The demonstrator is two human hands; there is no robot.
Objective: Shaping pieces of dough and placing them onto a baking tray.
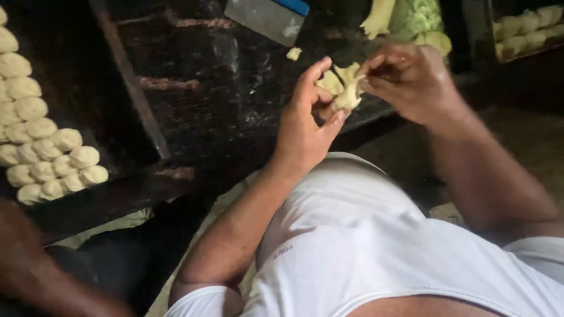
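Note:
A pale yellow piece of dough is held between both hands above the dark worktable. My left hand cups it from below with thumb and fingers curled around it. My right hand pinches its upper right side. A larger mass of dough lies at the table's far edge behind my right hand.
Several shaped dough balls lie in rows on the table's left side. More dough pieces fill a tray at the far right. A metal scraper with a blue handle lies at the back. Another person's arm shows at lower left.

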